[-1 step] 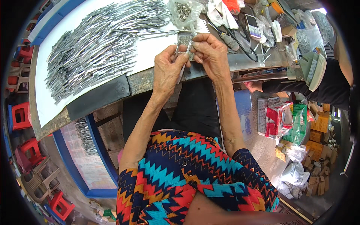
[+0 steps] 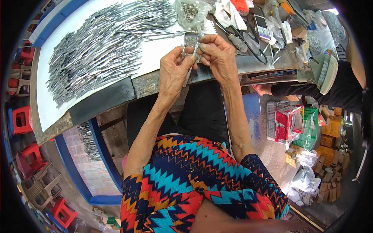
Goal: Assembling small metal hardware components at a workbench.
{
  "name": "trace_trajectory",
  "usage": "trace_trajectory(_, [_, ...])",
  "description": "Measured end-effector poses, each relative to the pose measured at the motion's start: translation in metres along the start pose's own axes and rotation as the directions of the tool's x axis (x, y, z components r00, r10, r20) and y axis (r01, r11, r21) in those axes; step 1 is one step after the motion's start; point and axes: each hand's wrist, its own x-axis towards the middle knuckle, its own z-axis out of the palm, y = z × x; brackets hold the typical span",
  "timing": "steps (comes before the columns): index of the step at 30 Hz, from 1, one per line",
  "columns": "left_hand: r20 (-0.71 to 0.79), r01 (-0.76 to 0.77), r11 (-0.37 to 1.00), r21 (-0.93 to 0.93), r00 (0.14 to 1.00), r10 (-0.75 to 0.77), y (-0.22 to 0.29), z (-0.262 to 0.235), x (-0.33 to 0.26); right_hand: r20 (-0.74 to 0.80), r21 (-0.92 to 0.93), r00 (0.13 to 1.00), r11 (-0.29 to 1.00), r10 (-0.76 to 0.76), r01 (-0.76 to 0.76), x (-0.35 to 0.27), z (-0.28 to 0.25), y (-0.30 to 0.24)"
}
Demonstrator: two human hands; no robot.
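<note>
Over the table's front edge, my left hand (image 2: 173, 69) is closed on a slim silvery metal piece (image 2: 188, 76), whose lower end sticks out below the fingers. Two thin metal ends rise between my hands. My right hand (image 2: 220, 55) is pinched at the upper end; whatever lies between those fingertips is too small to make out. Behind the hands sits a small grey tray (image 2: 190, 40) of tiny parts, partly hidden. To the left, a wide heap of similar slim metal pieces (image 2: 105, 42) covers a white sheet (image 2: 153, 52).
A clear bag of small metal parts (image 2: 190, 12) lies beyond the tray. Further right are a phone (image 2: 262, 28), a black cable (image 2: 261, 59) and plastic bags. Another person's dark sleeve (image 2: 299, 90) reaches in at right. A blue-framed tray (image 2: 88, 163) stands below left.
</note>
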Motion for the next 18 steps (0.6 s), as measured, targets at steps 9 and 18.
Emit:
trace_trajectory(9, [-0.007, -0.035, 0.998, 0.047, 0.999, 0.035, -0.0058, -0.0016, 0.0015, -0.026, -0.011, 1.000, 1.000, -0.018, 0.017, 0.0013, -0.0015, 0.0036])
trace_trajectory(18, [0.016, -0.031, 0.998, 0.057, 0.999, 0.031, -0.0048, -0.0042, 0.0019, -0.029, -0.134, 0.994, 0.986, -0.103, 0.098, 0.0007, -0.0019, 0.0081])
